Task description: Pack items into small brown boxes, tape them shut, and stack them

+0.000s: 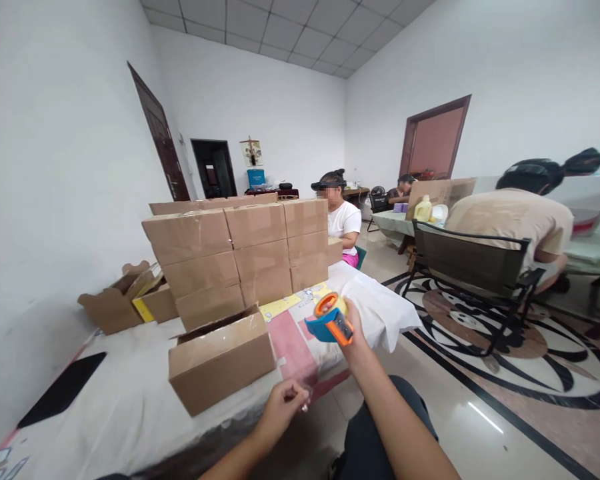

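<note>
My right hand (353,325) is closed round an orange and blue tape dispenser (330,320), held above the table's right end. My left hand (285,403) is lower, near the table's front edge, with its fingers pinched on what looks like the end of clear tape. A strip of clear tape seems to run between the two hands. Just left of my hands sits a brown cardboard box (221,358) on the white-covered table (125,400), with tape along its top seam.
A stack of several sealed cartons (240,250) stands behind the box, with open flat cartons (125,300) at the wall. A black slab (63,389) lies at the table's left. A person (341,217) sits behind the stack; another (517,217) sits in a folding chair (473,270) on the right.
</note>
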`<state>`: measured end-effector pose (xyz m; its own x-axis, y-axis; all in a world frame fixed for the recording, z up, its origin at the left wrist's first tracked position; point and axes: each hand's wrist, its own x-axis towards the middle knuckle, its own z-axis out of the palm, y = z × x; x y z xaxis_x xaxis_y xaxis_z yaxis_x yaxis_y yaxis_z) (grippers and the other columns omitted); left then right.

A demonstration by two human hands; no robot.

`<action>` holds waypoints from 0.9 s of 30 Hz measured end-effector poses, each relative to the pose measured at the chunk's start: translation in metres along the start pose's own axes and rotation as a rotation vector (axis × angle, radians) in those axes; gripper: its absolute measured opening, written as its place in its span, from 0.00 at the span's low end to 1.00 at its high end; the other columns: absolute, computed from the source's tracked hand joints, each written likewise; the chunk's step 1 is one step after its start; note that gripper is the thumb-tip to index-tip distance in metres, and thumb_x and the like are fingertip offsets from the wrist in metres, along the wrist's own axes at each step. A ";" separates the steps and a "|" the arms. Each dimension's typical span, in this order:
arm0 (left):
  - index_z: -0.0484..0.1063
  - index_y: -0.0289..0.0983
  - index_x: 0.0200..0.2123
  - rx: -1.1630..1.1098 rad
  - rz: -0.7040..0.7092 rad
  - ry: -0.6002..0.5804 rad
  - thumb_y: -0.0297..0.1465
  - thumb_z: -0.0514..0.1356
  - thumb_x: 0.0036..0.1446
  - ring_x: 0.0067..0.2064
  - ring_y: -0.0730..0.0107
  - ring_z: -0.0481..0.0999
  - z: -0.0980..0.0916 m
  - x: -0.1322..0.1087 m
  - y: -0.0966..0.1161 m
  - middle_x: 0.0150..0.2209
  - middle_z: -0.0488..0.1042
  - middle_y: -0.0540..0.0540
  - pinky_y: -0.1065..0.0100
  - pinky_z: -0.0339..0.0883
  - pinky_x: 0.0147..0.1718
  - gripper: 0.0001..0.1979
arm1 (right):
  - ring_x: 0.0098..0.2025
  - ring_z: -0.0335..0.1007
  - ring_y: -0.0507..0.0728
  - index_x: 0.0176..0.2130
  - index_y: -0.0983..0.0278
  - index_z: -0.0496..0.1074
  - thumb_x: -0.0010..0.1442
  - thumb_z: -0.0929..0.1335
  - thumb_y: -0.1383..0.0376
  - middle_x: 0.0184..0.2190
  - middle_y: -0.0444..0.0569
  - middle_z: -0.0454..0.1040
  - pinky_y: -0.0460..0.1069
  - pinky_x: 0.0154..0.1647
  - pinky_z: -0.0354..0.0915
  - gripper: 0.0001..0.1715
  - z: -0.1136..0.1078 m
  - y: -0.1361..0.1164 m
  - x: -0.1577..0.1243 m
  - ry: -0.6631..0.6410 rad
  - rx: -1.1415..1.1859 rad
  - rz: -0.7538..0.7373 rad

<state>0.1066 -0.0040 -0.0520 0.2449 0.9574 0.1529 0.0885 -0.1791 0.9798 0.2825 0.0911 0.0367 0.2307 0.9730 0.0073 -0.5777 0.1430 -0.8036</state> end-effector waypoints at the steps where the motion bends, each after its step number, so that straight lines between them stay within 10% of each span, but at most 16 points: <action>1: 0.70 0.37 0.20 -0.008 -0.007 0.012 0.58 0.64 0.46 0.23 0.66 0.73 -0.001 0.001 -0.003 0.20 0.76 0.44 0.67 0.64 0.26 0.29 | 0.23 0.70 0.57 0.29 0.62 0.69 0.58 0.65 0.47 0.21 0.47 0.73 0.51 0.26 0.69 0.22 -0.003 -0.005 0.011 0.035 -0.015 -0.072; 12: 0.72 0.36 0.36 -0.010 0.070 0.236 0.48 0.65 0.52 0.37 0.59 0.81 -0.052 0.013 0.082 0.31 0.81 0.43 0.63 0.71 0.40 0.20 | 0.26 0.67 0.55 0.26 0.63 0.66 0.50 0.73 0.52 0.19 0.41 0.68 0.48 0.29 0.63 0.20 -0.003 0.051 0.043 0.145 -0.460 -0.241; 18: 0.62 0.39 0.52 -0.022 0.074 0.362 0.42 0.65 0.55 0.39 0.61 0.83 -0.084 0.001 0.097 0.31 0.82 0.47 0.64 0.70 0.42 0.25 | 0.33 0.64 0.55 0.30 0.62 0.68 0.49 0.74 0.56 0.26 0.42 0.69 0.48 0.38 0.61 0.17 -0.005 0.030 0.030 0.282 -0.602 -0.362; 24: 0.62 0.40 0.53 0.016 0.126 0.367 0.40 0.64 0.59 0.42 0.62 0.82 -0.098 -0.007 0.110 0.34 0.83 0.46 0.65 0.69 0.44 0.23 | 0.36 0.65 0.55 0.37 0.62 0.79 0.56 0.72 0.58 0.33 0.47 0.71 0.50 0.39 0.61 0.11 0.068 0.003 -0.038 -0.532 -0.780 -0.563; 27: 0.62 0.40 0.54 0.077 0.140 0.372 0.40 0.63 0.59 0.33 0.67 0.81 -0.103 -0.011 0.113 0.32 0.82 0.49 0.69 0.68 0.36 0.23 | 0.39 0.66 0.56 0.35 0.60 0.80 0.58 0.71 0.60 0.34 0.46 0.69 0.50 0.43 0.62 0.08 0.106 0.002 -0.069 -0.730 -0.869 -0.616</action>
<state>0.0141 -0.0117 0.0702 -0.1054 0.9365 0.3345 0.1549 -0.3168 0.9358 0.1823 0.0438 0.0982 -0.3629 0.7017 0.6131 0.2299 0.7051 -0.6708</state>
